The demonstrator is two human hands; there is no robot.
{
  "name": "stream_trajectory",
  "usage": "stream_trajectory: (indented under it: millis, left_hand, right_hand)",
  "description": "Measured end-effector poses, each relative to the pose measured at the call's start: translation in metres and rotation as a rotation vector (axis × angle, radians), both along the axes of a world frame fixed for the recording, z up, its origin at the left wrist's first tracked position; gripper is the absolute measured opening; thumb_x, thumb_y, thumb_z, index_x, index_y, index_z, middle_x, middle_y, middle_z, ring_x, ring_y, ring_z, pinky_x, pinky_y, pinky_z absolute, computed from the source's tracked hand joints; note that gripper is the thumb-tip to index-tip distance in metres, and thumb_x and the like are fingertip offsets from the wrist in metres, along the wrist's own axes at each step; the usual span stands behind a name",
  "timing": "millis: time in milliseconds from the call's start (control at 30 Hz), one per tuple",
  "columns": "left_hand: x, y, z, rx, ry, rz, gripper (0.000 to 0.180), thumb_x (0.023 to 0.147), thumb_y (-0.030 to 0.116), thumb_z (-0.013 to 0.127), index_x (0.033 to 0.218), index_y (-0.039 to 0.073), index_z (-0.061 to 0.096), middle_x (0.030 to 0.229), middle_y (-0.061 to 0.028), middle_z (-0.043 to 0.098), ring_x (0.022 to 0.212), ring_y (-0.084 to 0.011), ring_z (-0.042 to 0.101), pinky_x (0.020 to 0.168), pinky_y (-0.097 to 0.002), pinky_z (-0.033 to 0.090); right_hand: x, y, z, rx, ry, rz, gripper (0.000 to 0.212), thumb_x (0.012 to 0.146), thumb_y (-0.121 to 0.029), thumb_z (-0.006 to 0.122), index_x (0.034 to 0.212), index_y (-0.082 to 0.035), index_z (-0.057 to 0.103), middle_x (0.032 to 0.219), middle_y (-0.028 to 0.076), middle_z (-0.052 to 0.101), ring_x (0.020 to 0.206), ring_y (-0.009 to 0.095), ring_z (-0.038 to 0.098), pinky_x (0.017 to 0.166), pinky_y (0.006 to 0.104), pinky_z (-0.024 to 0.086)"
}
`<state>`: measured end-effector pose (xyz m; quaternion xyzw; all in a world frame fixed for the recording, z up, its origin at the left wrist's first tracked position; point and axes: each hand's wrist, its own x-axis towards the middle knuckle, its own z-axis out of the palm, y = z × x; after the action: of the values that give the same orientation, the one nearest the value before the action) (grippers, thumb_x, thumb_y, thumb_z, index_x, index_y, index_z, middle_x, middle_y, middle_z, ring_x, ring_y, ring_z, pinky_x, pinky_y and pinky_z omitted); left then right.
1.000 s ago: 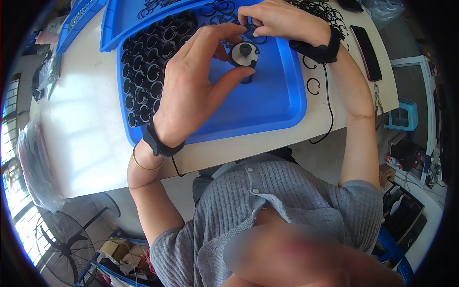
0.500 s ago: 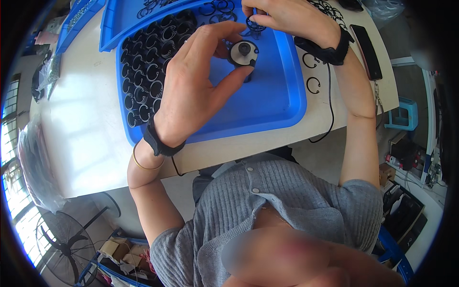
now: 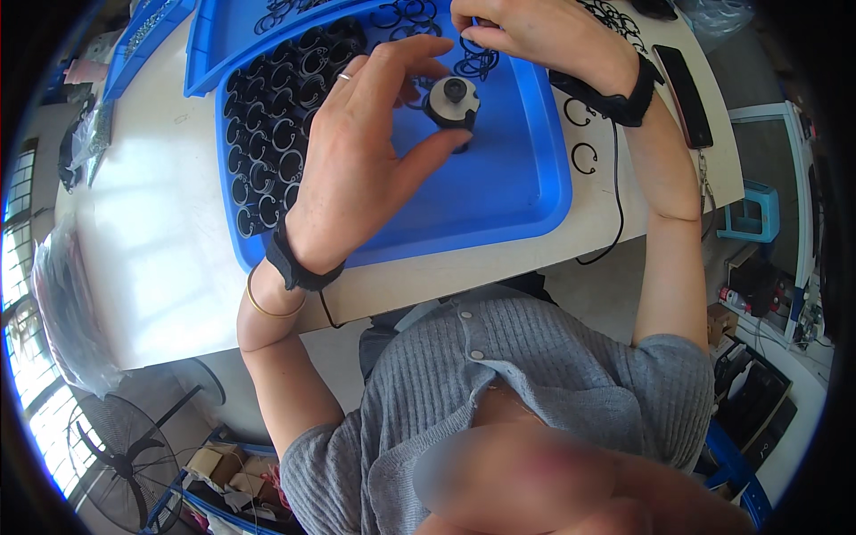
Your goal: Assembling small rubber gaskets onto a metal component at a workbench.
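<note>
In my left hand (image 3: 357, 152) is a small cylindrical part (image 3: 451, 100) with a pale metal top and a black centre knob. The thumb presses its near side and the fingers curve round its far left, partly hidden. It stands over the blue tray (image 3: 499, 201). At the upper edge of the view, my right hand (image 3: 535, 31) has thumb and forefinger close together above a small heap of black retaining rings (image 3: 477, 61). What those fingertips pinch, if anything, cannot be made out.
Rows of black ring-shaped parts (image 3: 267, 134) fill the tray's left side. Loose retaining rings (image 3: 584, 159) lie on the white table (image 3: 160, 259) to the right, near a black phone-like device (image 3: 684, 96). A thin black cable (image 3: 617, 205) hangs from my right wristband. A fan (image 3: 120, 464) stands lower left.
The black rings below my right fingers now lie lower and more spread out. My left fingers have loosened a little around the cylindrical part, which has tilted slightly.
</note>
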<state>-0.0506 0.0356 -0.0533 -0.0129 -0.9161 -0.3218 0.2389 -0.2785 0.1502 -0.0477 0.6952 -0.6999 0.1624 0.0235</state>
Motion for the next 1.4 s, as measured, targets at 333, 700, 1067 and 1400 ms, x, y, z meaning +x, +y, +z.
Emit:
stream_trajectory:
  millis: [333, 700, 1067, 1400]
  left_hand:
    - [0.001, -0.013, 0.006, 0.142, 0.045, -0.042, 0.051, 0.091, 0.010, 0.077, 0.136, 0.000, 0.057, 0.123, -0.0116, 0.070, 0.104, -0.0170, 0.063, 0.093, -0.0301, 0.051]
    - [-0.008, -0.033, -0.007, 0.434, -0.035, -0.037, 0.049, 0.094, 0.004, 0.072, 0.139, 0.000, 0.053, 0.143, -0.0145, 0.057, 0.128, -0.0216, 0.059, 0.102, -0.0336, 0.051]
    - [-0.005, -0.032, -0.004, 0.328, -0.025, -0.035, 0.050, 0.092, 0.008, 0.077, 0.137, 0.002, 0.057, 0.141, -0.0108, 0.060, 0.127, -0.0221, 0.059, 0.102, -0.0354, 0.051]
    - [-0.005, -0.034, -0.003, 0.378, -0.015, -0.067, 0.046, 0.094, 0.005, 0.073, 0.136, 0.000, 0.057, 0.139, -0.0121, 0.062, 0.124, -0.0213, 0.061, 0.100, -0.0342, 0.051]
  right_hand:
    - [-0.003, 0.008, 0.014, -0.104, -0.104, -0.004, 0.015, 0.086, -0.015, 0.067, 0.089, -0.001, 0.070, 0.083, 0.018, 0.070, 0.079, 0.035, 0.069, 0.073, 0.0421, 0.053]
    - [0.014, 0.008, 0.024, -0.146, -0.602, -0.075, 0.018, 0.094, -0.013, 0.068, 0.101, 0.003, 0.070, 0.082, 0.010, 0.071, 0.071, 0.014, 0.067, 0.067, 0.0290, 0.052]
    - [-0.037, -0.003, -0.010, 0.215, -0.412, -0.107, 0.017, 0.087, -0.013, 0.070, 0.094, 0.001, 0.067, 0.079, 0.011, 0.070, 0.070, 0.020, 0.066, 0.065, 0.0348, 0.052]
    - [-0.072, -0.004, -0.025, 0.205, -1.103, -0.082, 0.015, 0.098, -0.012, 0.069, 0.107, -0.001, 0.063, 0.088, 0.004, 0.069, 0.069, 0.010, 0.065, 0.063, 0.0239, 0.055]
